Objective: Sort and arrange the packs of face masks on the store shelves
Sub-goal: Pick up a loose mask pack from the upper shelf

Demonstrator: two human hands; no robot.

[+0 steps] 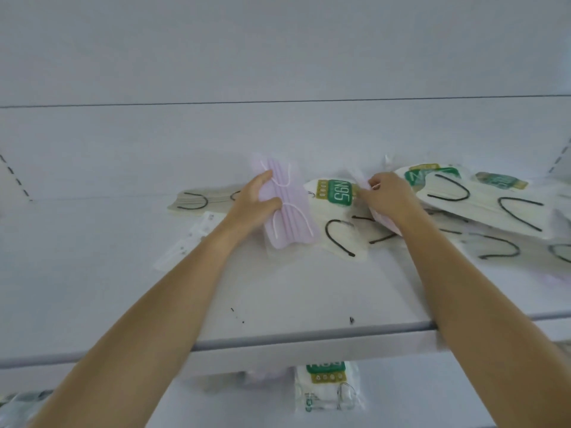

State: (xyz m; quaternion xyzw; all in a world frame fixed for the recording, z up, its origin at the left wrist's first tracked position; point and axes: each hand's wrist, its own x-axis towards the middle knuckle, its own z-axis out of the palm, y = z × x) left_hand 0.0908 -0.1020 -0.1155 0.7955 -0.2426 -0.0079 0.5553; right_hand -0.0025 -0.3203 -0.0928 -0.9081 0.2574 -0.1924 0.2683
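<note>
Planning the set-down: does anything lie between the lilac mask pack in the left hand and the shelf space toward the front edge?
Nothing visible does. In front of the lilac mask pack held by the left hand, the shelf shows only small dark specks. The N95 pack lies to its right, a clear flat packet to its left.

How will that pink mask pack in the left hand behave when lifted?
Probably floppy: the pink mask pack curves where the left hand grips it. Likely light, since one hand alone holds it. Its clear wrapper looks glossy, so it may slip.
</note>
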